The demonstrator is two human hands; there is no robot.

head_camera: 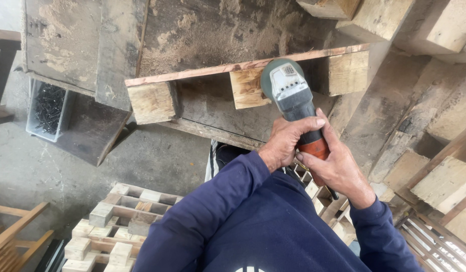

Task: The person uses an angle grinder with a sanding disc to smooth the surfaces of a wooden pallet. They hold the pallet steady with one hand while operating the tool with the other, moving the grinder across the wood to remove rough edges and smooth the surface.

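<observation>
Both hands are wrapped tight on the angle grinder — the left hand closed around its grey body, the right hand curled round the orange rear grip just nearer the person. The grinder's head rests against the middle block of the upturned pallet, at the far side.

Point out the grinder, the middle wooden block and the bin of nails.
grinder (289, 88), head view, on its grey body.
middle wooden block (247, 89), head view, on its cut face.
bin of nails (35, 123), head view, on its clear front wall.
</observation>
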